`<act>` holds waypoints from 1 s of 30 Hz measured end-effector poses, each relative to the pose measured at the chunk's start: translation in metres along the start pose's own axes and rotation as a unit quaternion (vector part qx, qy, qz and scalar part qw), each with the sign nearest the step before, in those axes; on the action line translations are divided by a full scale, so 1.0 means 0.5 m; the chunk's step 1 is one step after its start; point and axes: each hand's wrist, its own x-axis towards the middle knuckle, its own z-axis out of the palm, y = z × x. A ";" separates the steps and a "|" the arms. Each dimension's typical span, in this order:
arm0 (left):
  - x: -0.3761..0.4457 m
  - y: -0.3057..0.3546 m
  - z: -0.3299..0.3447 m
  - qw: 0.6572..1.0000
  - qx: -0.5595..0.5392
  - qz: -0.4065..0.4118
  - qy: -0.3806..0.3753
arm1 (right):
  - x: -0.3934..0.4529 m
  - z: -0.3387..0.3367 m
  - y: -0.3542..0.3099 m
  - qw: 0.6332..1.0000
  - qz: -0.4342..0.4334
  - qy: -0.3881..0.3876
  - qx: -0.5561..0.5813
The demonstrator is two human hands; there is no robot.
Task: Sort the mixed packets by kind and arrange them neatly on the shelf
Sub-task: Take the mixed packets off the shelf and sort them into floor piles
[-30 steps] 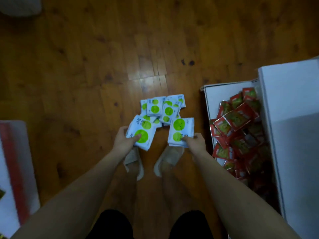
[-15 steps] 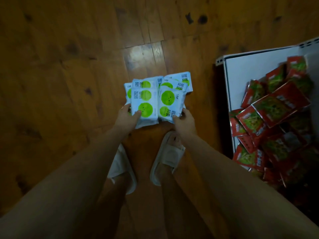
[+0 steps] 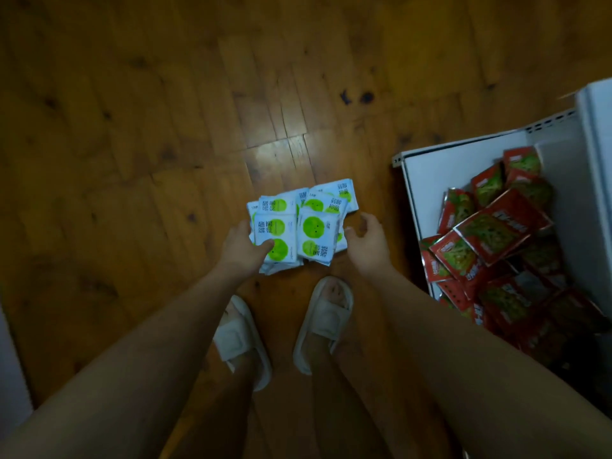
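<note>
Left hand (image 3: 243,246) gripping white packets (image 3: 299,226), right hand (image 3: 367,241) fingers loosely curled beside

packets (image 3: 299,228): white, green dots, dark print | shelf (image 3: 427,173) right of them: white | packets on the shelf (image 3: 496,233): red, green picture | slippers (image 3: 326,321): white | floor (image 3: 132,144): brown wood grain

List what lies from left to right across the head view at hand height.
Bare wooden plank floor → left hand gripping white packets with green circles → right hand, fingers loosely curled beside the stack → white metal shelf tray → heap of red packets with green pictures.
</note>
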 end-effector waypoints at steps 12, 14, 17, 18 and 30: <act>-0.492 0.311 -0.322 0.956 0.236 0.167 -0.046 | -0.445 -0.366 -0.294 0.992 -0.073 -0.043 -0.092; -0.565 0.340 -0.359 0.944 0.252 0.209 -0.048 | -0.525 -0.411 -0.311 0.993 -0.077 0.001 -0.088; -0.660 0.364 -0.393 0.923 0.278 0.259 -0.056 | -0.638 -0.445 -0.314 0.994 -0.069 0.041 -0.076; -0.689 0.369 -0.401 0.916 0.290 0.272 -0.058 | -0.673 -0.449 -0.312 0.994 -0.068 0.054 -0.070; -1.098 0.470 -0.350 0.749 0.348 0.556 -0.092 | -1.119 -0.575 -0.242 0.968 -0.026 0.251 -0.006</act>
